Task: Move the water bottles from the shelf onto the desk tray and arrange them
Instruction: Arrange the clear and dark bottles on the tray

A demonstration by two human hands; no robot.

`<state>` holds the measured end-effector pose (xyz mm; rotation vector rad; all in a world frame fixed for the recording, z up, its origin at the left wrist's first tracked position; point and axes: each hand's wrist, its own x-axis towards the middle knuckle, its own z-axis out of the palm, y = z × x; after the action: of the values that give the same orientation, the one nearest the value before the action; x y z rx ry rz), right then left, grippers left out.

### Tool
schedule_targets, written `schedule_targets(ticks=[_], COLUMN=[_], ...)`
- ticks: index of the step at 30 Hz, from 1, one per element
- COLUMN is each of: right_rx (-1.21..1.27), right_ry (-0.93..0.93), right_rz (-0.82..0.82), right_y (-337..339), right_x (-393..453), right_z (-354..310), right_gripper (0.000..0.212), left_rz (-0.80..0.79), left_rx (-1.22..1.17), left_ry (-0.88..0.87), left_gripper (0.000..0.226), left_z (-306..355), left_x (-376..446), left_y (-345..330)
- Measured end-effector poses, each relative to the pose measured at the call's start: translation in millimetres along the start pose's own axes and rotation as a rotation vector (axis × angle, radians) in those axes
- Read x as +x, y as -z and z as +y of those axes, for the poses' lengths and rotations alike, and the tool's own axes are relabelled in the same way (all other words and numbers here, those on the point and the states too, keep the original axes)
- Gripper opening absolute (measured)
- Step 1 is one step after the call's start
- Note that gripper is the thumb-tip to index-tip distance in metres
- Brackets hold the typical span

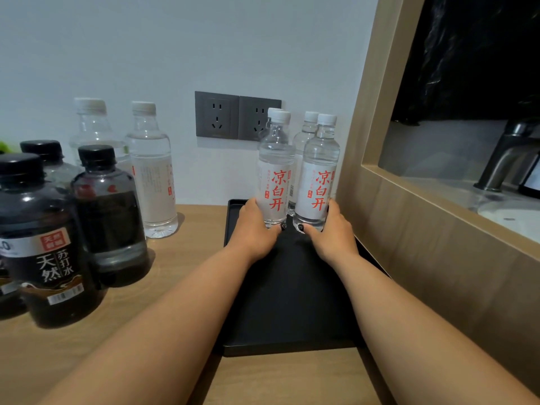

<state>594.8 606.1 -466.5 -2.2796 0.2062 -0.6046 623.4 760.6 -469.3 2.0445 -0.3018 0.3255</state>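
On the tray (292, 302), fingers (248, 213) clasp two bottles (274, 182).

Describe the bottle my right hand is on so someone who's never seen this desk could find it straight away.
Start at the black tray against the wooden panel on the right of the desk. Four clear white-capped water bottles stand at its far end, two in front and two behind. Yours is the front right bottle, nearest the panel, its red-lettered label facing you, with the right hand at its base.
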Motion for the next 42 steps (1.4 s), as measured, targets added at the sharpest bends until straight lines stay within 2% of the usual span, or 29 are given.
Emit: schedule_targets(ticks=[4, 6, 9, 13, 16, 20, 24, 26, 29, 32, 35, 39, 42], right_rx=[-0.015, -0.040, -0.110, -0.037, 0.080, 0.141, 0.161, 0.095, -0.034, -0.045, -0.068, 0.008, 0.181], right_ry=[0.009, 0.076, 0.220, 0.364, 0.438, 0.505, 0.551, 0.562, 0.582, 0.552, 0.517, 0.480, 0.417], right_rz=[0.022, 0.100, 0.213, 0.285, 0.273, 0.246, 0.145, 0.049, -0.060, -0.113, -0.183, -0.323, -0.373], right_y=[1, 3, 10, 20, 21, 11, -7, -17, -23, -23, -33, -57, -77], right_x=[-3, -11, -26, -42, -54, -64, -68, -63, -46, -25, -5, 16, 22], right_z=[-4, -8, -18, -41, -64, -110, -163, -182, -218, -254, -276, -288, -284], right_gripper=[0.085, 0.092, 0.079, 0.061, 0.055, 0.051, 0.046, 0.043, 0.039, 0.040, 0.049, 0.061, 0.051], left_rz=[0.082, 0.156, 0.270, 0.268, 0.308, 0.387, 0.430, 0.508, 0.556, 0.461, 0.352, 0.083, -0.007], left_rx=[-0.002, 0.043, 0.077, 0.128, 0.292, 0.394, 0.423, 0.504, 0.602, 0.519, 0.467, 0.476, 0.528], left_ry=[-0.033, -0.073, -0.256, -0.508, -0.614, -0.641, -0.539, -0.487, -0.270, -0.050, 0.073, 0.088, 0.039], left_gripper=[0.064, 0.072, 0.071, 0.077, 0.078, 0.077, 0.073, 0.070, 0.068, 0.068, 0.065, 0.052, 0.039], left_z=[0, 8, 26, 32, 42, 70, 84, 83, 77, 74, 64, 41, 31], left_x=[1, -6, -23, -43, -45, -34, -22, -15, 0, 15, 28, 34, 36], left_y=[1, 5, 19, 54, 101, 165, 212, 230, 252, 266, 273, 278, 287])
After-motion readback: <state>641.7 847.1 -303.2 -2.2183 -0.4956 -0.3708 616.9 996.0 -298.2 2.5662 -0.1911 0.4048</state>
